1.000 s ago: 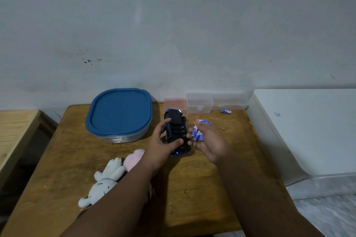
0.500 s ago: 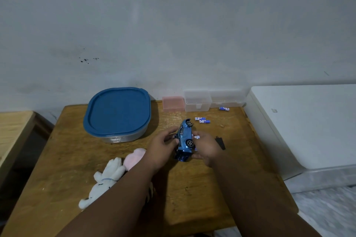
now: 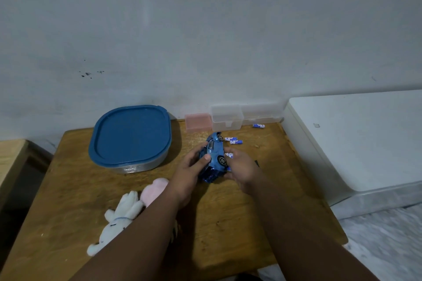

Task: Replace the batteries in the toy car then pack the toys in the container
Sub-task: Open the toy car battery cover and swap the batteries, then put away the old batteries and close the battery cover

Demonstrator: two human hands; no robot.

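A blue toy car (image 3: 215, 155) lies on its side, wheels facing right, near the middle of the wooden table (image 3: 228, 212). My left hand (image 3: 190, 171) grips its left side, thumb on the body. My right hand (image 3: 242, 167) cups the wheel side and holds blue-and-white batteries (image 3: 229, 155) against the palm. Two more batteries (image 3: 234, 140) lie just behind the car, and another one (image 3: 259, 125) rests near the back edge. The container with a blue lid (image 3: 130, 137) stands shut at the back left. White and pink plush toys (image 3: 127, 210) lie at the front left, partly under my left arm.
A pink box (image 3: 197, 122) and clear plastic boxes (image 3: 227, 117) line the wall at the back. A small black piece (image 3: 257, 163) lies by my right wrist. A white appliance (image 3: 356, 141) borders the table's right side, and a second wooden surface (image 3: 11, 157) sits at the left.
The car went from underside-up, raised in my left hand, to lying on its side low over the table. My right hand closed in against its wheel side, and a black piece appeared on the table.
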